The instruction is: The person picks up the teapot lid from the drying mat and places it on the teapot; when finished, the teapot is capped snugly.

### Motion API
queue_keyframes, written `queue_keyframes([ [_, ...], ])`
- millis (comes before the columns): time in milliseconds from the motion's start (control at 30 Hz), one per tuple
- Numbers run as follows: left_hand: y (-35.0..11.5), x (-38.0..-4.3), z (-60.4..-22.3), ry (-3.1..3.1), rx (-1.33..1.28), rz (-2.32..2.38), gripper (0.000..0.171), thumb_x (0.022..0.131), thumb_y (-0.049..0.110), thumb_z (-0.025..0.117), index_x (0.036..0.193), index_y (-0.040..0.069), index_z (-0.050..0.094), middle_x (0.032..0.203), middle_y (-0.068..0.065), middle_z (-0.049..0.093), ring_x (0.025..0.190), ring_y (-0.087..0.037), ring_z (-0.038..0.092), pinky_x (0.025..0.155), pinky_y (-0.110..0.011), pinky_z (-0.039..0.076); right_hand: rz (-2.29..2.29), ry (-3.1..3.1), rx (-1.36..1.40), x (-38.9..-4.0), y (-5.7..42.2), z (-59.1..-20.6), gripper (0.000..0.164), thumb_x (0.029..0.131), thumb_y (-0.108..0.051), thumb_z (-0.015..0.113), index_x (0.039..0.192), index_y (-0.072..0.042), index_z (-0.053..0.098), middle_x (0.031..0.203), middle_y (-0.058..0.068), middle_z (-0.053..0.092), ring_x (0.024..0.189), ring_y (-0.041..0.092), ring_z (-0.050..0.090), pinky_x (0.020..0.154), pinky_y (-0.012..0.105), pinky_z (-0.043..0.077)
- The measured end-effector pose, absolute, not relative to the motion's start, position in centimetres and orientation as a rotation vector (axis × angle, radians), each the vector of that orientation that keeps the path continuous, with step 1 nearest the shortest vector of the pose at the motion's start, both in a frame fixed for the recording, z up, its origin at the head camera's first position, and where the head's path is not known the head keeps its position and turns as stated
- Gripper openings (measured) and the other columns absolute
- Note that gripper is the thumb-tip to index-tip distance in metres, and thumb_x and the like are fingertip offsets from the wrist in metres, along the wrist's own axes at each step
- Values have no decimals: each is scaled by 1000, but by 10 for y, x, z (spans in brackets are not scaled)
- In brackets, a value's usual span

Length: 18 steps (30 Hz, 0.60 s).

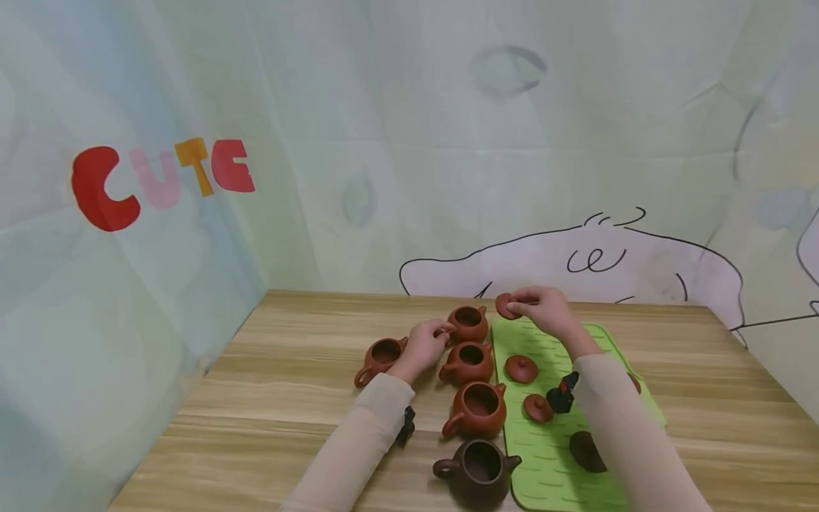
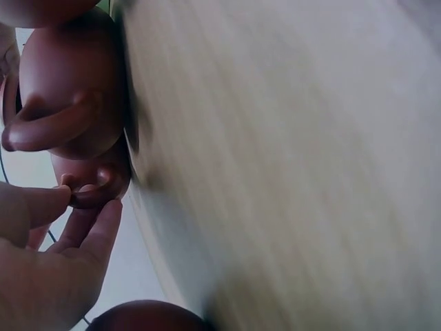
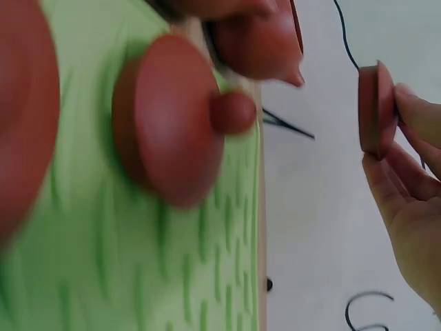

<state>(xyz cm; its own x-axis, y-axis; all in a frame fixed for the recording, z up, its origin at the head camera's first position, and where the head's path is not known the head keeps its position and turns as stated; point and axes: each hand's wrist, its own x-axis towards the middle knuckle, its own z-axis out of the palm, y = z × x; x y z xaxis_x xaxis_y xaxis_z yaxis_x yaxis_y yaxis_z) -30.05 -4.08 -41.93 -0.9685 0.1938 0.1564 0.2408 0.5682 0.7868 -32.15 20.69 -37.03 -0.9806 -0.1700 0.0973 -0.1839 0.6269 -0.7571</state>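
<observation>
At the far end of a column of lidless teapots, my left hand [image 1: 425, 346] pinches the handle [image 2: 93, 198] of the farthest reddish-brown teapot [image 1: 469, 326]. My right hand [image 1: 542, 307] holds a reddish-brown teapot lid [image 3: 375, 110] between thumb and fingers, raised above the far edge of the green mat and to the right of that teapot. Nearer in the column stand a second reddish teapot [image 1: 469, 365], a third one [image 1: 478, 411] and a dark brown teapot [image 1: 480, 473]. Another open reddish teapot [image 1: 382, 355] sits left of the column, partly behind my left wrist.
On the green mat [image 1: 544, 469] lie a reddish lid [image 1: 521, 369], a second reddish lid [image 1: 539, 408] and a dark lid [image 1: 586, 452]; my right forearm partly covers another reddish lid [image 1: 635, 382]. The wooden table [image 1: 288, 398] meets a printed cloth backdrop [image 1: 358, 142].
</observation>
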Motion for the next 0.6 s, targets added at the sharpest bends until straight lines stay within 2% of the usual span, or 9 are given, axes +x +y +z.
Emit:
queue_keyframes([
  [333,-42,-301,-419,-2737,-388,-1379,22,95,0,54,110,1,69,108,-14,68,96,-23,60,84,-36,49,1395,-2686,338,-327,169,-377,32,92,-20,66,115,2,67,116,19,66,109,34,61,89,45,51],
  [600,-42,-302,-418,-2756,-366,-1381,22,95,1,54,110,2,70,106,-12,69,90,-21,59,79,-32,48,1327,-2701,400,-330,147,-384,27,92,-17,66,112,2,69,115,19,65,108,34,60,90,45,51],
])
